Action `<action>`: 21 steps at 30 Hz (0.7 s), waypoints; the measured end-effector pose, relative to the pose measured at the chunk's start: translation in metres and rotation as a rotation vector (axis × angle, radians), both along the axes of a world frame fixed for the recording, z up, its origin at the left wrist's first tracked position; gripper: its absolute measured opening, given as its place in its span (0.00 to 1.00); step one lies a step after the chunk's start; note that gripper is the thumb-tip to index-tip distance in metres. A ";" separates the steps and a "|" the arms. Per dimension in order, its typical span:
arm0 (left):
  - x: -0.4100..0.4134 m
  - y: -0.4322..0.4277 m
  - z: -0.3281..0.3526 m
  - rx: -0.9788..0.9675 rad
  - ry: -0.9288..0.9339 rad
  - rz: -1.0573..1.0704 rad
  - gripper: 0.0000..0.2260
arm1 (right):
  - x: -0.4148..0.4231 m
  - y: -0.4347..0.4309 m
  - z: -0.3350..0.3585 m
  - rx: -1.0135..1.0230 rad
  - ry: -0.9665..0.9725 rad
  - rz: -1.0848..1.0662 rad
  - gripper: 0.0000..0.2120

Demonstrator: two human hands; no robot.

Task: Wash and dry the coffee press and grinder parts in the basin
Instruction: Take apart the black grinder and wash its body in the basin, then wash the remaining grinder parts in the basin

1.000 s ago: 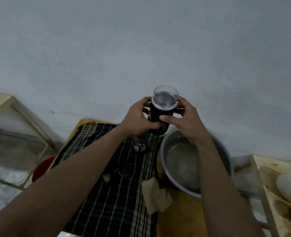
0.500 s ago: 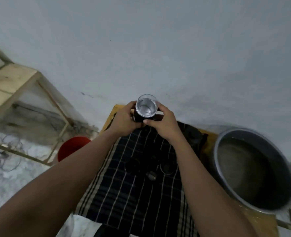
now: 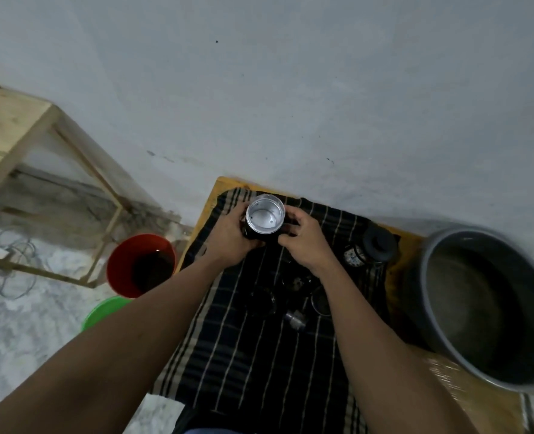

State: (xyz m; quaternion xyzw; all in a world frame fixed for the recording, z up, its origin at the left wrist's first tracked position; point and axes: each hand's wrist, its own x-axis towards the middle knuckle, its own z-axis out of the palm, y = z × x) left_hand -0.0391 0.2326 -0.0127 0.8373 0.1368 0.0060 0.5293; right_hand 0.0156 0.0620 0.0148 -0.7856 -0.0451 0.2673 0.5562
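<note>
Our left hand (image 3: 228, 242) and right hand (image 3: 304, 244) each curl round the dark body of the grinder (image 3: 265, 217), one on either side, so it sits directly between them. It stands upright, long axis vertical, with its silver cup open towards us. It is above the far edge of the striped cloth (image 3: 243, 355), near the table's (image 3: 209, 203) far left corner. The basin (image 3: 478, 324) lies well off to the right, nearer our right hand, so we judge any carry there would go rightward.

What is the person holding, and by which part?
A grinder cup, black with a silvery open top. The left hand and right hand grip its dark sides, just below the rim.
</note>
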 end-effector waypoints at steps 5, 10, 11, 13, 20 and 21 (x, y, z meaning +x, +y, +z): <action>0.005 0.002 -0.002 -0.008 0.027 0.008 0.37 | 0.004 0.001 -0.001 0.014 0.033 -0.002 0.32; 0.007 0.005 -0.004 0.000 0.068 -0.001 0.38 | 0.006 0.004 -0.002 0.024 0.051 -0.002 0.32; 0.006 0.005 -0.005 -0.002 0.073 0.002 0.38 | 0.007 0.004 -0.002 0.025 0.056 -0.001 0.32; 0.006 0.003 -0.004 0.002 0.076 0.006 0.37 | 0.007 0.002 -0.003 0.032 0.059 0.001 0.32; -0.010 -0.006 0.002 -0.020 0.125 0.077 0.40 | 0.001 -0.014 -0.004 -0.043 -0.017 -0.013 0.30; -0.016 -0.009 0.004 -0.032 0.157 0.124 0.39 | 0.000 -0.020 -0.004 -0.089 -0.057 -0.038 0.27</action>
